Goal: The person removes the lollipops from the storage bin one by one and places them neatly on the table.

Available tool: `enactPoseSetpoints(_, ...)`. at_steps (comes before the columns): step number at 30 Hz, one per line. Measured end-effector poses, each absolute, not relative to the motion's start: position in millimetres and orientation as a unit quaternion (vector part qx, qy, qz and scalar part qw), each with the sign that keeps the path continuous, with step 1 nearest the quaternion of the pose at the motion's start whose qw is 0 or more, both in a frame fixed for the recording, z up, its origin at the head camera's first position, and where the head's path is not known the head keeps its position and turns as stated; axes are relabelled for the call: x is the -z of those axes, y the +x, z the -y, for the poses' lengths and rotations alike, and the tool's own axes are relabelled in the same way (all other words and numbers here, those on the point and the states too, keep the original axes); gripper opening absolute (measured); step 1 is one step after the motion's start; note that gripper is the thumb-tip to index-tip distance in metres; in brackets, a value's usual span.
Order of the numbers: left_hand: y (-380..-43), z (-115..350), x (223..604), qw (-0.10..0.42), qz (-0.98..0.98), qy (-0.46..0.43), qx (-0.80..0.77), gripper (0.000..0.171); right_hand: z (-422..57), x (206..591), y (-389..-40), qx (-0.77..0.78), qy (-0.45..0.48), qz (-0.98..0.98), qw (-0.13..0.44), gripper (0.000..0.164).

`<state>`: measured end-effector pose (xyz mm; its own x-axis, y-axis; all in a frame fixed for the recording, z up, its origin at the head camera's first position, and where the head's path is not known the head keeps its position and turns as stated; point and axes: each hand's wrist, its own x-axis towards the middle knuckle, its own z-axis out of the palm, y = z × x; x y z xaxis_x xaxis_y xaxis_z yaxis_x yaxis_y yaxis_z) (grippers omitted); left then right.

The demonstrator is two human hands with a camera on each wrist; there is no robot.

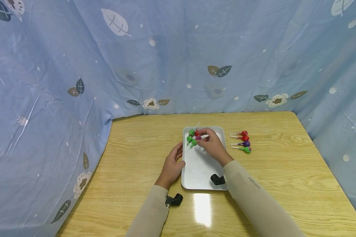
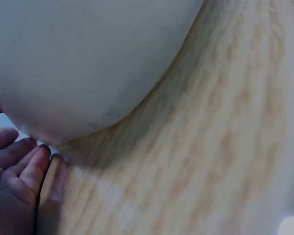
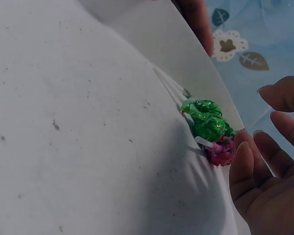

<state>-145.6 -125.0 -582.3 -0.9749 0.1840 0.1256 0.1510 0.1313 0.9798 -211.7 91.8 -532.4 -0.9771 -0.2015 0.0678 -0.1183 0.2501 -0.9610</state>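
A shallow white tray (image 1: 200,171) lies on the table; at its far left are several wrapped lollipops, including green lollipops (image 1: 193,142), a red lollipop (image 1: 196,133) and a pink-purple lollipop (image 1: 198,138). My right hand (image 1: 212,144) reaches over the tray with fingertips among them. In the right wrist view the pink lollipop (image 3: 219,152) sits beside those fingertips, and a white stick (image 3: 257,118) runs between my fingers; whether they pinch it I cannot tell. My left hand (image 1: 171,167) rests along the tray's left side, fingers loosely bent outside the wall and thumb tip at the rim.
Right of the tray, a column of lollipops lies on the wooden table (image 1: 284,177): red, red, a purple lollipop (image 1: 245,144) and a green-wrapped lollipop (image 1: 247,150), sticks pointing left. A blue patterned curtain (image 1: 178,59) encloses the far edge and sides. Black wrist cameras sit on both sleeves.
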Motion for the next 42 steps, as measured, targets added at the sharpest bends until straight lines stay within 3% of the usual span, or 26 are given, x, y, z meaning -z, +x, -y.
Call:
enactPoseSetpoints(15, -145, 125, 580, 0.015, -0.755, 0.103, -0.648, 0.082, -96, 553, -217, 0.556, -0.129, -0.820, 0.039, 0.042)
enactPoseSetpoints(25, -146, 124, 583, 0.012, -0.753, 0.106, -0.649, 0.082, -94, 556, -217, 0.484, -0.114, -0.867, 0.023, 0.013)
enactPoseSetpoints(35, -145, 125, 582, 0.011, -0.756, 0.109, -0.645, 0.082, -94, 557, -219, 0.449, -0.110, -0.886, 0.036, 0.039)
enactPoseSetpoints(42, -144, 125, 583, 0.009, -0.752, 0.114, -0.649, 0.082, -93, 560, -219, 0.444, -0.106, -0.889, 0.035, 0.037)
